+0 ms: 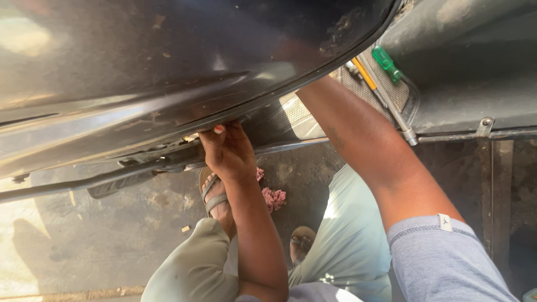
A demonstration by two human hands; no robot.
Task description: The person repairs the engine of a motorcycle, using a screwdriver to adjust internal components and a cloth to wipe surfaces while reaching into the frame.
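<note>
A dark car door [140, 72] fills the top of the view, its inner face hidden. My left hand [226, 150] is curled around the door's lower edge [168, 154], fingers tucked under it and the thumb on the outside. My right forearm [363, 145] reaches up and to the left, passing behind the door. The right hand itself is hidden by the panel, so I cannot see what it touches.
On a ribbed mat [391, 92] in the car lie a green-handled screwdriver [387, 64], a yellow-handled tool [363, 74] and a long metal wrench [391, 109]. A pink rag [273, 197] lies on the dirty ground by my sandalled feet [215, 196].
</note>
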